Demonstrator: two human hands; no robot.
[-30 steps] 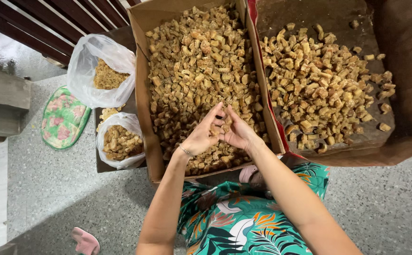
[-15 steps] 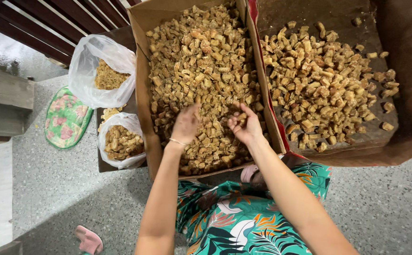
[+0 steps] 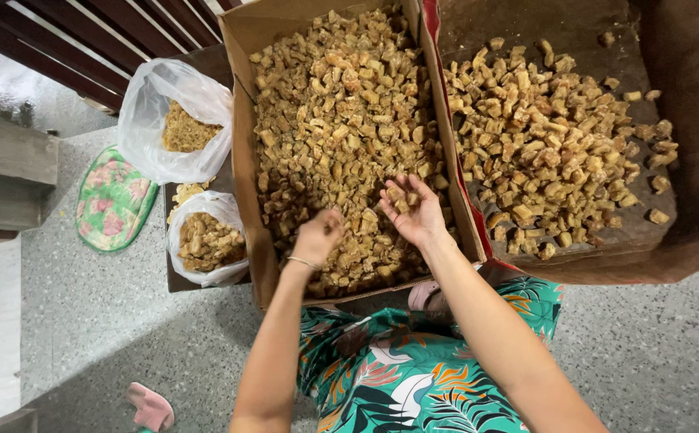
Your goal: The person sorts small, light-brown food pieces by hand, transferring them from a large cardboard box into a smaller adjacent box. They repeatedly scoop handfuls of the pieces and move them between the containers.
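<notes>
A cardboard box (image 3: pixel 245 160) in front of me is heaped with small brown chunks (image 3: pixel 341 112). My left hand (image 3: pixel 319 236) reaches palm down into the chunks near the box's front edge, fingers curled into the pile. Palm up over the same box, my right hand (image 3: pixel 412 210) cradles a few brown chunks in cupped fingers. A second, larger cardboard box (image 3: pixel 686 120) stands to the right, with a thinner layer of bigger brown chunks (image 3: pixel 550 152).
Two plastic bags with brown bits lie left of the box, an upper bag (image 3: pixel 174 120) and a lower bag (image 3: pixel 205 238). A flowered green mat (image 3: pixel 113 199) lies further left. A pink slipper (image 3: pixel 150 406) is on the speckled floor. Dark slats run along the top left.
My hands, joined together above the box a second ago, have separated. The left went down into the pile; the right turned palm up with chunks in it.
</notes>
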